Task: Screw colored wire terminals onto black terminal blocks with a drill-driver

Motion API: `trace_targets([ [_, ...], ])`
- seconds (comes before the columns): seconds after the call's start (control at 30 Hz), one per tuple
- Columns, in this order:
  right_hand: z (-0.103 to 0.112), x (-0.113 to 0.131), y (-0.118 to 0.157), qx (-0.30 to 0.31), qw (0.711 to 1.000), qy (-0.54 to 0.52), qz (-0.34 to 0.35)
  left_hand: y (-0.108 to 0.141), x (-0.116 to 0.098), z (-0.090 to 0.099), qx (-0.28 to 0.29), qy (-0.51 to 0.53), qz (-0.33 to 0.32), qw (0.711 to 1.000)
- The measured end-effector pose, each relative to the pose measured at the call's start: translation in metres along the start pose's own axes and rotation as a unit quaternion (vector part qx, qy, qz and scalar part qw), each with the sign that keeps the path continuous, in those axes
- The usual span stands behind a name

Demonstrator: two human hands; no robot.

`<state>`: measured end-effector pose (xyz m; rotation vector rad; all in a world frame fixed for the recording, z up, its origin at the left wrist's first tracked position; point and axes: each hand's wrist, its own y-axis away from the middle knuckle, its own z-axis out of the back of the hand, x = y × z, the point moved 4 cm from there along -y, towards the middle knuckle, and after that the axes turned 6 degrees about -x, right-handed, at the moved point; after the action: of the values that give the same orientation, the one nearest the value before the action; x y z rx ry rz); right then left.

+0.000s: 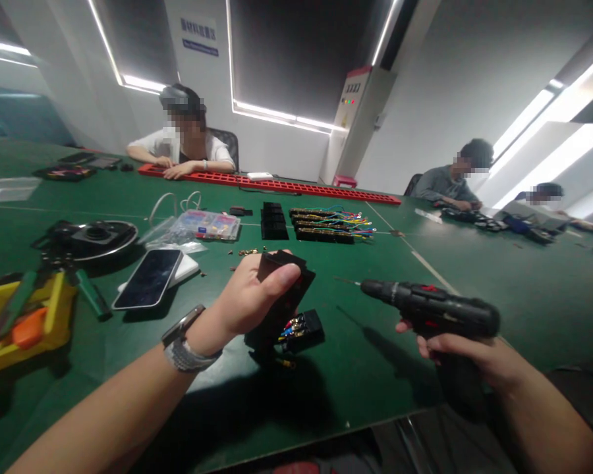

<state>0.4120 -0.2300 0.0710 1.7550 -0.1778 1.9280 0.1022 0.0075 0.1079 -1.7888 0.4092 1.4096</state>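
Note:
My left hand is closed round a black housing, thumb across its top, held over the green table. Just beyond its lower right side is a black block with coloured wires and metal lugs. In my right hand is a black power drill, its thin bit pointing left toward the housing without touching it. A small brass-coloured lug shows below the housing. Small brass pieces lie behind my left hand.
Black parts and wired strips lie behind. At left are a phone, a parts box, a yellow bin, green-handled pliers and a round black device. Several people sit beyond a red rail.

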Motion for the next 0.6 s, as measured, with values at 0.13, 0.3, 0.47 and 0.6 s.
trace_targets([
  [0.13,-0.037,0.012,0.015,0.077,0.993,0.004,-0.091,-0.001,-0.003,0.001,-0.011,-0.022,-0.009,1.0],
  [0.3,-0.057,0.031,0.023,0.122,0.982,0.05,-0.138,-0.003,-0.007,0.003,-0.015,-0.026,-0.01,0.999],
  [0.47,-0.073,0.054,0.023,0.143,0.972,0.128,-0.134,-0.005,-0.008,0.005,-0.023,-0.023,-0.012,0.999],
  [0.6,-0.08,0.06,0.019,0.131,0.971,0.144,-0.136,-0.004,-0.008,0.006,-0.019,-0.022,-0.022,0.999],
])
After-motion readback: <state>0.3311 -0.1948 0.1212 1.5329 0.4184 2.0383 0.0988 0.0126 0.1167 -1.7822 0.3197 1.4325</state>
